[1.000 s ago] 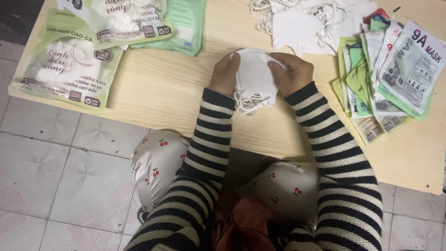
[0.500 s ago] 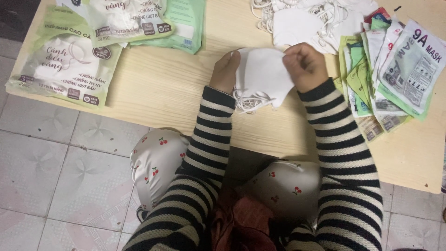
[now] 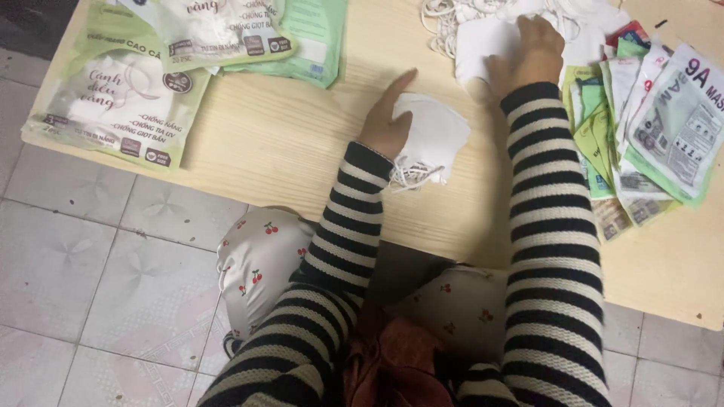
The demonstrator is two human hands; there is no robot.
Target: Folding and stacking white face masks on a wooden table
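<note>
The left hand (image 3: 386, 124) grips a folded white mask (image 3: 430, 139) at the table's (image 3: 286, 143) centre, forefinger out toward twelve o'clock, while the right hand (image 3: 532, 53), fingers spread, presses the mask pile (image 3: 490, 34) at one o'clock.

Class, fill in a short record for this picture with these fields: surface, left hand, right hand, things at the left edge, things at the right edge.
surface: low wooden table over a tiled floor
left hand: left hand holds a folded white mask on the table
right hand: right hand rests on a pile of loose white masks
left edge: green and white filled packets
right edge: fanned stack of flat empty packets
</note>
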